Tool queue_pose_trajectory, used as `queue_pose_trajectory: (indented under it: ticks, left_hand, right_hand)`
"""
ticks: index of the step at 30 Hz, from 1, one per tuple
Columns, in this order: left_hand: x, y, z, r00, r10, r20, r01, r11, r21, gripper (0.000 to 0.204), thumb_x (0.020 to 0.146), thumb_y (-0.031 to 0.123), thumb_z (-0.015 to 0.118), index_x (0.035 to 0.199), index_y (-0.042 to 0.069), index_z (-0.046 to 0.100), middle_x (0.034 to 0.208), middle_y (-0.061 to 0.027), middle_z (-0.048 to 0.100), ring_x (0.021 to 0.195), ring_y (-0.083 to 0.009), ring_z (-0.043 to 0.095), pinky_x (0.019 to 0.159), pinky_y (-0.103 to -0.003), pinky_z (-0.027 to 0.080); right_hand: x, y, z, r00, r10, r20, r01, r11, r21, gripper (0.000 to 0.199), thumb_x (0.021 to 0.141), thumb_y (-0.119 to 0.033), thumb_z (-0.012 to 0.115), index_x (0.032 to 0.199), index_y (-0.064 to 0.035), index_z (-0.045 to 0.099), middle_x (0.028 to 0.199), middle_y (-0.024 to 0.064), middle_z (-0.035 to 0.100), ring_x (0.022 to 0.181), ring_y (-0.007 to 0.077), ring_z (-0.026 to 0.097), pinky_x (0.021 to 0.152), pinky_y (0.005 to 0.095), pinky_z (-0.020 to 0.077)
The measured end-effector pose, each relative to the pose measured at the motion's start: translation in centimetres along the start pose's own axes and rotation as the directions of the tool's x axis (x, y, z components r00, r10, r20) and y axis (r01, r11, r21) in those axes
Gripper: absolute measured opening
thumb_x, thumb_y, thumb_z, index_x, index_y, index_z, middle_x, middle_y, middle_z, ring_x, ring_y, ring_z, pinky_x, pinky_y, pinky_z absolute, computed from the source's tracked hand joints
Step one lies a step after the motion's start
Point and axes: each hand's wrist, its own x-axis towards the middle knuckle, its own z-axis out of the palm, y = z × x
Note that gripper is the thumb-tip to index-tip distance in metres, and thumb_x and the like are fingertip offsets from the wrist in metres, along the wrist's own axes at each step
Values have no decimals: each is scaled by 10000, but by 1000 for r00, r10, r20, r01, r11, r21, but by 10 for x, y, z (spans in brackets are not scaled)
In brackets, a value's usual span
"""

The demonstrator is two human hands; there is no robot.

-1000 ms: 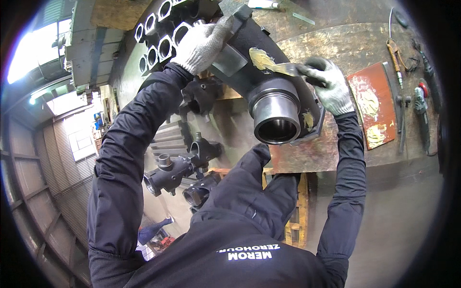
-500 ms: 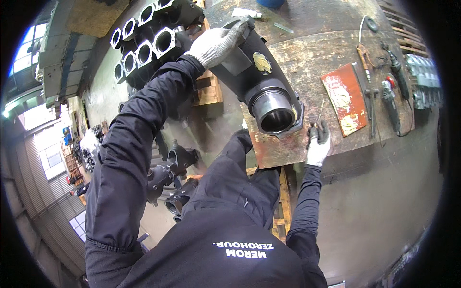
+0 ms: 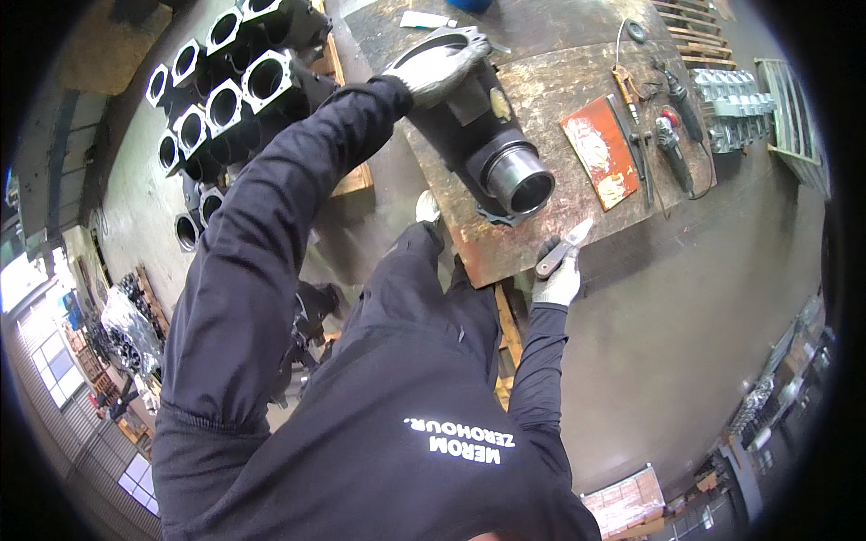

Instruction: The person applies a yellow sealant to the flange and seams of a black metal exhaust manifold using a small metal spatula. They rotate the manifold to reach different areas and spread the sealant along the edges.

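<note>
**Steady the casting, keep the scraper low**

Your left hand [image 3: 433, 68], in a grey work glove, lies flat with fingers spread over the far flanged end of the big black cast-metal housing with a bright machined cylindrical bore [image 3: 492, 149]. That housing lies on its side on the rusty steel plate workbench [image 3: 577, 99], its open bore facing you near the bench's near edge. Your right hand [image 3: 559, 275], gloved too, is closed around the dark handle of a flat-bladed metal scraper [image 3: 561, 248], held just off the near edge of the bench, blade pointing up and away

Judging by this, you are between strokes. Keep the left palm pressing down so the round body cannot roll. Bring the blade in at a shallow angle and work away from your steadying hand. To the right lie an orange-red sheet [image 3: 600, 162] and hand-held power tools with cables [image 3: 672, 135], well apart from the housing; mind the cables
</note>
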Motion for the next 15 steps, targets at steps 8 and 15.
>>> queue_pose_trajectory:
  ticks: [8, 15]
  left_hand:
    - [-28, -5, -41, 931, -326, 167, 364, 875, -320, 612, 1104, 530, 342, 1300, 43, 657, 1230, -131, 710, 1102, -280, 661, 1034, -365, 481]
    - [-47, -15, -51, 880, -420, 221, 472, 826, -309, 705, 1094, 592, 289, 1193, 51, 731, 1148, -185, 739, 1051, -303, 683, 989, -376, 487]
  right_hand:
    - [-48, -18, 5, 999, -42, -8, 42, 999, 8, 398, 1044, -336, 649, 1332, -70, 581, 1008, 72, 669, 874, 146, 647, 770, 305, 562]
    - [-42, -5, -14, 997, 74, -31, -73, 997, 18, 125, 1004, -233, 699, 1002, -112, 664, 828, 11, 644, 697, 116, 583, 576, 251, 421]
